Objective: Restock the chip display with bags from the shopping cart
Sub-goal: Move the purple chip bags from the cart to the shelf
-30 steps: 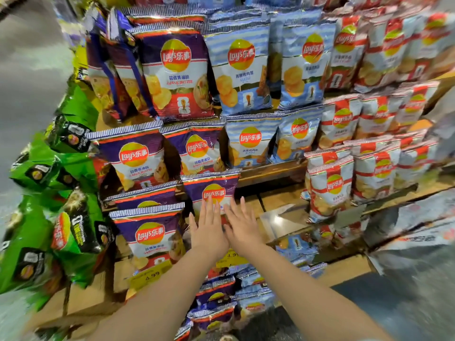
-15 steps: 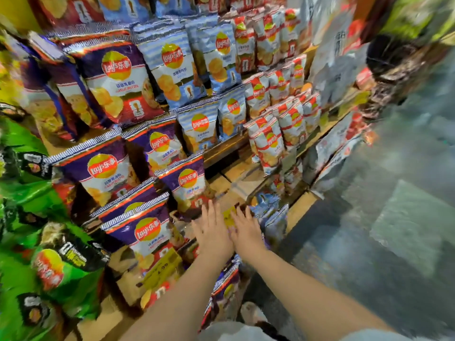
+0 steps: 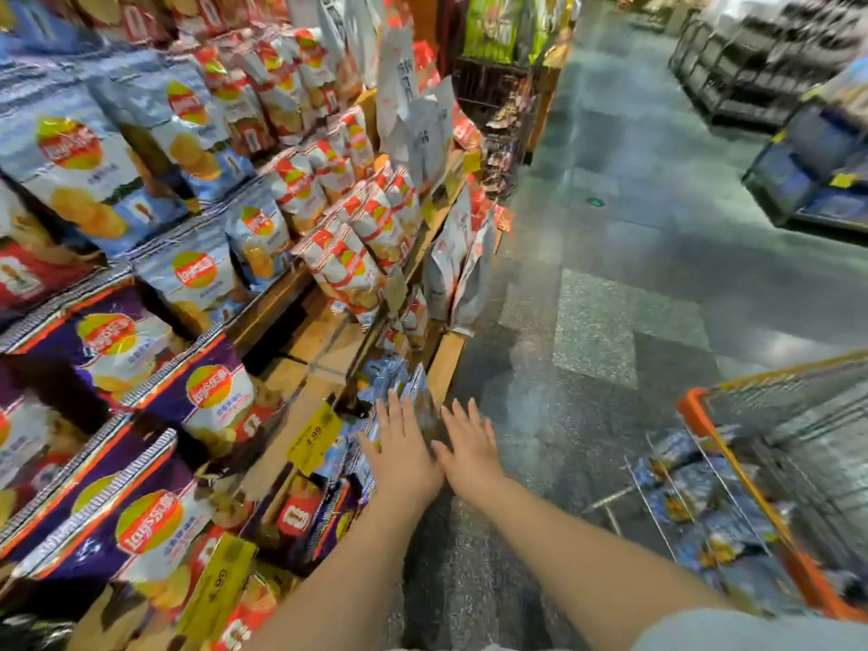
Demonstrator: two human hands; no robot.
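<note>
Both hands, left hand [image 3: 405, 455] and right hand [image 3: 469, 451], hang flat-fingered and empty beside the shelf's [image 3: 444, 364] front edge, with more bags [image 3: 700, 500] waiting in the cart [image 3: 695, 415] at right. Bags on that edge look loose; a careless brush could spill them onto the floor [image 3: 634, 256].

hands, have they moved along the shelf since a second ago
Yes. The left hand and right hand were at the purple bags; now they sit past the yellow price tag, toward the shopping cart.
</note>
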